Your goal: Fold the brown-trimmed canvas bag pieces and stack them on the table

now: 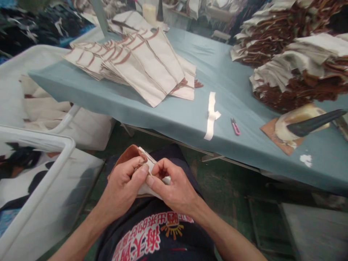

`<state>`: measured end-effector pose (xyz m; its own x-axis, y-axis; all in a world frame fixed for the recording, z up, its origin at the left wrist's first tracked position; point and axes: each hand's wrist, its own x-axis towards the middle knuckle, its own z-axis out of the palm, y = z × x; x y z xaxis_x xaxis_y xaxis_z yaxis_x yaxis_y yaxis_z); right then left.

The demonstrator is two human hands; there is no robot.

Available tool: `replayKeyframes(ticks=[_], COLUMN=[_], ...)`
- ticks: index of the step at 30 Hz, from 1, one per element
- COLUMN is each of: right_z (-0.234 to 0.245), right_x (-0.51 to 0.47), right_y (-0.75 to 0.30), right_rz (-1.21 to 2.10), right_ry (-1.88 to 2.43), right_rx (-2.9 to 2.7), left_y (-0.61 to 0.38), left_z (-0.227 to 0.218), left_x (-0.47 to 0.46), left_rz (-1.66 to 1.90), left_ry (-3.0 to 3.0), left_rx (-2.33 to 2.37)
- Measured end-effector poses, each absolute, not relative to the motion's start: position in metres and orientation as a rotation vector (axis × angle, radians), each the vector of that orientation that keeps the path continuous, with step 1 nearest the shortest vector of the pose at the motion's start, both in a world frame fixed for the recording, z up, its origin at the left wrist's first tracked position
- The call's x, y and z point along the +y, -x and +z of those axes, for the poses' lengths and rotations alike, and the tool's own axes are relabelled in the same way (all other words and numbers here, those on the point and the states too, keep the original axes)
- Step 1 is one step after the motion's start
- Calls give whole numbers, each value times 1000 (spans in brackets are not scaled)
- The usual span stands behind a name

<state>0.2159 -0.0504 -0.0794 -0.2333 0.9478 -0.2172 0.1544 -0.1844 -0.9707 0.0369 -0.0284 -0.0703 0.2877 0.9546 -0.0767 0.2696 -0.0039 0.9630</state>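
Over my lap I hold a piece of brown and white material (126, 151), brown on its left side and off-white toward the right. My left hand (127, 179) is closed, thumb and fingers pinching its upper edge. Close beside it, my right hand (171, 183) pinches the same edge, with the thumb and forefinger nearly touching my left thumb. Part of the piece is hidden behind both hands. On the blue-covered table ahead lie a white strip (211, 117) and a small pink-handled thread snipper (235, 127).
A fanned stack of white pieces with brown trim (146, 61) covers the table's (108, 98) left part. Brown and white bundles (301, 69) are heaped at the right. Nearer stands a glue pot with a dark-handled brush (312, 123). White plastic bins (72, 145) are at my left.
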Motion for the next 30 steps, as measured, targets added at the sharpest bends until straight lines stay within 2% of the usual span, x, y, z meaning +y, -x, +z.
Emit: replayKeyframes(ticks=[5, 10, 21, 24, 30], right_z=[-86, -81, -89, -95, -120], right_x=[-52, -54, -48, -51, -59], right_y=[-211, -213, -228, -226, -231], right_rz=[1548, 1469, 1269, 1251, 1210], right_ry=[1241, 1204, 1260, 1317, 1599], right_rx=[-1357, -1428, -1485, -1465, -1334], left_y=[-37, -32, -32, -31, -40], left_z=[-89, -78, -61, -66, -83], left_x=[-32, -29, -11, -10, -4], left_rz=[852, 843, 737, 801, 664], left_ry=[-1319, -1319, -2023, -2123, -1950], left_rx=[1139, 1084, 1078, 1114, 1064])
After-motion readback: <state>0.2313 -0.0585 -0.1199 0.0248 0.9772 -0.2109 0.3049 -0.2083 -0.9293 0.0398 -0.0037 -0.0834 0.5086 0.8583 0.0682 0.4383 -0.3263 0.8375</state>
